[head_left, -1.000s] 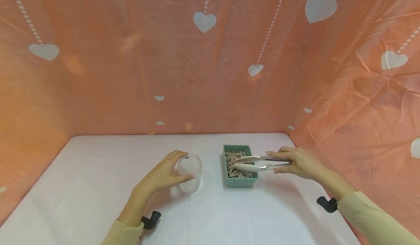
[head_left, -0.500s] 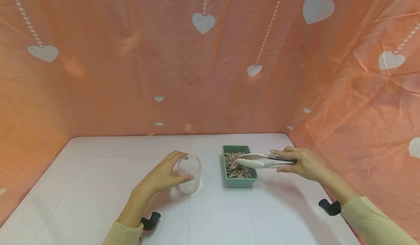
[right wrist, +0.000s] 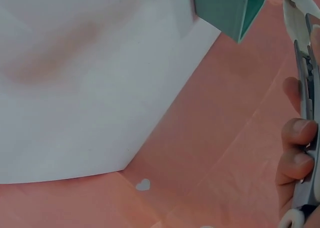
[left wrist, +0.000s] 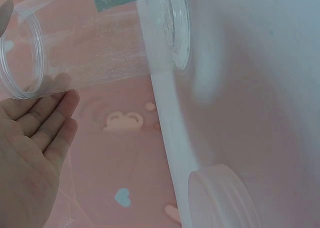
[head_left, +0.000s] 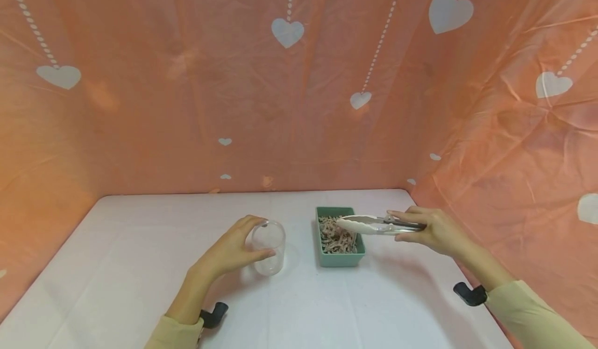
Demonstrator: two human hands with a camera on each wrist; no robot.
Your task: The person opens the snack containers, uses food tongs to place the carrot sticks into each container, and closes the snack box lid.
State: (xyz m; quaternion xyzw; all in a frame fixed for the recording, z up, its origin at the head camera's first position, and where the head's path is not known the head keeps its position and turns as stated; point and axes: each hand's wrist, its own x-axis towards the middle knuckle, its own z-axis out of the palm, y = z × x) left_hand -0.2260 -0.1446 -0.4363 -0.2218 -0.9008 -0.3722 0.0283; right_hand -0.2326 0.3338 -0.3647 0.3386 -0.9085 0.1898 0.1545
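Observation:
My left hand [head_left: 235, 245] holds a clear jar [head_left: 270, 250] near its open rim, thumb on the near side and fingers on the far side. The jar stands upright on the white table; in the left wrist view the jar [left wrist: 95, 42] looks empty. With my right hand [head_left: 432, 229] I grip metal tongs [head_left: 374, 225] that have pale scalloped heads. Their heads are nearly together above a green box [head_left: 341, 259] filled with thin light-brown dried strips [head_left: 337, 240]. At the tips of the tongs [right wrist: 297, 20] in the right wrist view a few brown strips show.
A clear round lid [left wrist: 222, 200] lies on the table near my left hand in the left wrist view. Orange cloth [head_left: 261, 105] with white hearts hangs behind and beside the white table [head_left: 299, 307].
My right hand has lifted the tongs from among the strips and drawn them slightly right, and their heads have come closer together. My left hand and the jar stay in place.

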